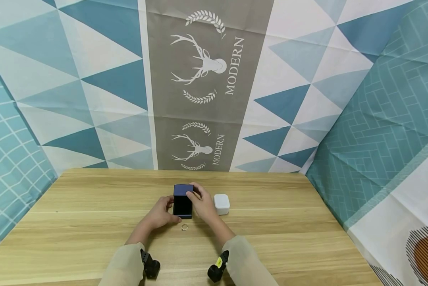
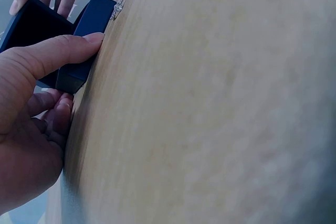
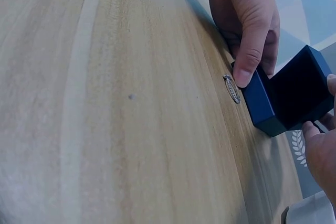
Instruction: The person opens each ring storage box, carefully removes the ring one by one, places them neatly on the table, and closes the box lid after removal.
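A dark blue ring box [image 1: 183, 214] stands with its lid raised on the wooden table, its black inside facing the head camera. My left hand [image 1: 161, 213] grips the base, its thumb [image 2: 79, 49] laid across the front edge and the other fingers at the left side. At the lid [image 1: 183, 190], my right hand [image 1: 204, 204] pinches the upper right corner, thumb in front and fingers behind. Just in front of the box lies a silver ring [image 1: 184, 227] set with small stones, close to my left thumb in the right wrist view.
A small white box [image 1: 222, 203] with rounded corners sits right beside my right hand. Behind the wooden table [image 1: 278, 222] hangs a patterned cloth [image 1: 199, 79] with triangles and deer heads. Black wrist cameras are strapped at both sleeves.
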Available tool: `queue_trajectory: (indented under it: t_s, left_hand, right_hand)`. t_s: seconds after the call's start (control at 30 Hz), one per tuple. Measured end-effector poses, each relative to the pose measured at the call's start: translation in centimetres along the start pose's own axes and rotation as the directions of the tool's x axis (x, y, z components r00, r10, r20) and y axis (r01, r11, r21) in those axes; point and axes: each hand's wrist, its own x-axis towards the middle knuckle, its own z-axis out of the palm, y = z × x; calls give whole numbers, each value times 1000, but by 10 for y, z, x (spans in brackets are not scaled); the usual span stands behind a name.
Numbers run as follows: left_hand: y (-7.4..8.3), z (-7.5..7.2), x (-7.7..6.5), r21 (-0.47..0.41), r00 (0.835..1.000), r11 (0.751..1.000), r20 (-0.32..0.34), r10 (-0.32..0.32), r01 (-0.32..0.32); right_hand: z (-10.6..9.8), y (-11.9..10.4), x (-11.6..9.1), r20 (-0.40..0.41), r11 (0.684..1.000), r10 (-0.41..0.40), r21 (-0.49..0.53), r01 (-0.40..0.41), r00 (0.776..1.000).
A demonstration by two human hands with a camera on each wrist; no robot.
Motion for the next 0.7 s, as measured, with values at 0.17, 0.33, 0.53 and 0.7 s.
queue_trajectory:
  t_s: [0.17, 0.33, 0.53, 0.7]
  left_hand:
    - [1, 0, 0, -3, 1000, 1000, -6, 5, -5]
    - [2, -1, -1, -6, 1000, 1000, 2, -16, 16]
    - [2, -2, -2, -3, 1000, 1000, 11, -23, 23]
    - [3, -2, -2, -5, 1000, 1000, 12, -23, 23]
  right_hand:
    - [-1, -3, -1, 9, 1000, 17, 13, -17, 1000]
    - [-3, -23, -10, 17, 1000, 13, 22, -13, 1000]
    - [-3, -31, -14, 19, 999, 19, 25, -20, 1000]
    - [-3, -29, -14, 15, 999, 14, 33, -14, 1000]
